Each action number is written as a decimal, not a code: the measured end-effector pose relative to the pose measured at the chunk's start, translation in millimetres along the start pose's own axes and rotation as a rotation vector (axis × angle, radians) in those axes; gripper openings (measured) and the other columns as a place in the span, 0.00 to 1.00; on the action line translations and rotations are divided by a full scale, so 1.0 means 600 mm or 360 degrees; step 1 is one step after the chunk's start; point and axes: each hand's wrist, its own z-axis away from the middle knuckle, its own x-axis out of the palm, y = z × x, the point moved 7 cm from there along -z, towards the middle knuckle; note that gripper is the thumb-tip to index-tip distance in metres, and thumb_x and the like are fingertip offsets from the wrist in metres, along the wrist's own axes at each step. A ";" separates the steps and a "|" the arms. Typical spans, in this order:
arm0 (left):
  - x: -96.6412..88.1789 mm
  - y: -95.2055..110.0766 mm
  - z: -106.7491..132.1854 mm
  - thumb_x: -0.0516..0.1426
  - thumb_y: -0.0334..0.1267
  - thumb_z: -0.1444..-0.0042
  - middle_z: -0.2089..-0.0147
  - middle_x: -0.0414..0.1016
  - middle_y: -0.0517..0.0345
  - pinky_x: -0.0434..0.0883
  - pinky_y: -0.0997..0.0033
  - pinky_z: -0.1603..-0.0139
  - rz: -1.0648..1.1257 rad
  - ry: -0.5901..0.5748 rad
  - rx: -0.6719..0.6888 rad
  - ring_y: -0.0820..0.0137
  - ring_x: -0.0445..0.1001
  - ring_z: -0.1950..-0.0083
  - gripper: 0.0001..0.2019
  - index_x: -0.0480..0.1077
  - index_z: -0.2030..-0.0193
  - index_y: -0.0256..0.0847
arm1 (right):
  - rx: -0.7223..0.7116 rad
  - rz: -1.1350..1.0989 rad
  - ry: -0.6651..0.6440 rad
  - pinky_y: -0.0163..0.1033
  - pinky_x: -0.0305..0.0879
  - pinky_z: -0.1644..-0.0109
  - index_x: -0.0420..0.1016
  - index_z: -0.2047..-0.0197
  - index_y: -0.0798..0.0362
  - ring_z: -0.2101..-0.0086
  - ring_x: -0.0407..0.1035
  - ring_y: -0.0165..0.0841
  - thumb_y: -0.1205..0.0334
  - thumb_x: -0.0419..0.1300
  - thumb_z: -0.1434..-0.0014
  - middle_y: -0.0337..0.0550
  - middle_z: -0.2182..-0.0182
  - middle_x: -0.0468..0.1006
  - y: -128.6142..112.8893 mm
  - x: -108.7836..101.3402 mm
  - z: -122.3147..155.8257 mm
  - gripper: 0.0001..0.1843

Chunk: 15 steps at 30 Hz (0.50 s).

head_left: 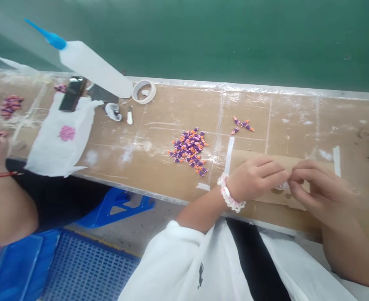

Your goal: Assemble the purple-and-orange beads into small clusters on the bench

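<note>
My left hand [257, 177], a white scrunchie [226, 194] round its wrist, is closed with the fingertips pinched. My right hand [321, 188] meets it at the fingertips, thumb and forefinger also pinched. Whatever sits between the fingers is too small and hidden to name. Under both hands lies a sheet of brown paper [244, 156], taped at its sides, with dark wet-looking spots near the fingertips. Several small purple, pink and orange pieces [242, 124] lie just beyond the paper. To the left is a larger heap of the same pieces [189, 148].
Farther left are a masking tape roll [134, 93], a white bottle with blue nozzle [93, 69], a phone [72, 94] and a white cloth or bag [46, 144] bearing pink bits. A co-worker's arm [5, 205] rests at the left edge. Blue stools [109, 209] stand below the table.
</note>
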 end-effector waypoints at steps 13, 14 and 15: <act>-0.087 -0.025 0.042 0.52 0.36 0.36 0.66 0.77 0.54 0.72 0.70 0.57 0.0173 0.0131 -0.0556 0.72 0.74 0.61 0.08 0.71 0.64 0.39 | -0.0073 -0.0254 -0.0007 0.38 0.61 0.72 0.68 0.67 0.52 0.72 0.65 0.30 0.77 0.57 0.46 0.40 0.74 0.68 -0.019 -0.007 -0.014 0.10; -0.085 -0.029 0.049 0.53 0.36 0.37 0.66 0.76 0.55 0.72 0.71 0.58 0.0318 0.0166 -0.0672 0.72 0.74 0.62 0.07 0.71 0.63 0.39 | -0.0036 -0.0299 0.0008 0.38 0.62 0.72 0.68 0.67 0.51 0.72 0.65 0.30 0.77 0.57 0.46 0.40 0.74 0.68 -0.015 -0.002 -0.011 0.10; -0.081 -0.030 0.054 0.54 0.36 0.37 0.67 0.76 0.55 0.72 0.72 0.60 0.0474 0.0196 -0.0771 0.73 0.74 0.63 0.07 0.71 0.63 0.38 | -0.0003 -0.0336 0.0010 0.38 0.62 0.71 0.68 0.67 0.51 0.72 0.65 0.30 0.78 0.57 0.46 0.40 0.74 0.68 -0.012 0.004 -0.009 0.11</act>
